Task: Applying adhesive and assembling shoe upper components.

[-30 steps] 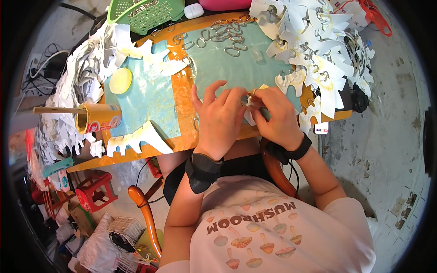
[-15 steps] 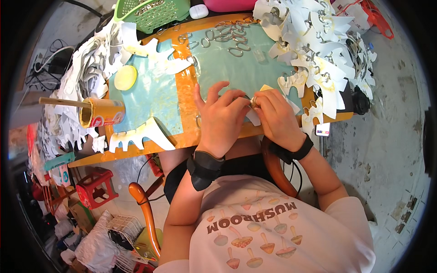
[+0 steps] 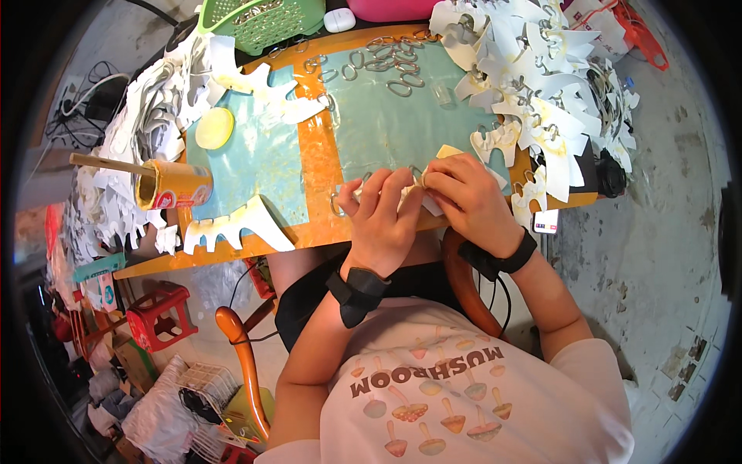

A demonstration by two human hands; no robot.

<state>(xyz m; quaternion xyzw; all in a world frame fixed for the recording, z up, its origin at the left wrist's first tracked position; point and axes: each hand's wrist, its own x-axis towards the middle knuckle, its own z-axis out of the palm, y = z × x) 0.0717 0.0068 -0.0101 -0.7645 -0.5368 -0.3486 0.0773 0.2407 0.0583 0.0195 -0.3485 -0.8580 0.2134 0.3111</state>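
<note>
Both hands are close together over the front edge of the table. My left hand (image 3: 382, 216) has its fingers curled over a white cut-out piece (image 3: 433, 206), mostly hidden beneath the hands. My right hand (image 3: 473, 197) pinches at a folded tab of it, where a small metal ring (image 3: 418, 172) shows between the hands. A yellowish corner (image 3: 448, 151) sticks out beyond my right fingers; whether it belongs to the same piece I cannot tell. Beside my left hand lies another metal ring (image 3: 335, 203). Several loose oval rings (image 3: 400, 85) lie at the far middle.
An orange can (image 3: 182, 184) with a wooden stick (image 3: 108, 163) stands left, near a round yellow disc (image 3: 214, 128). A toothed white piece (image 3: 243, 224) lies at the front left. White pieces with rings (image 3: 541, 116) heap up right; a green basket (image 3: 270, 29) stands behind.
My left hand has moved a little down, and its raised fingers have curled in over the piece. My right hand stays pinched near the same place.
</note>
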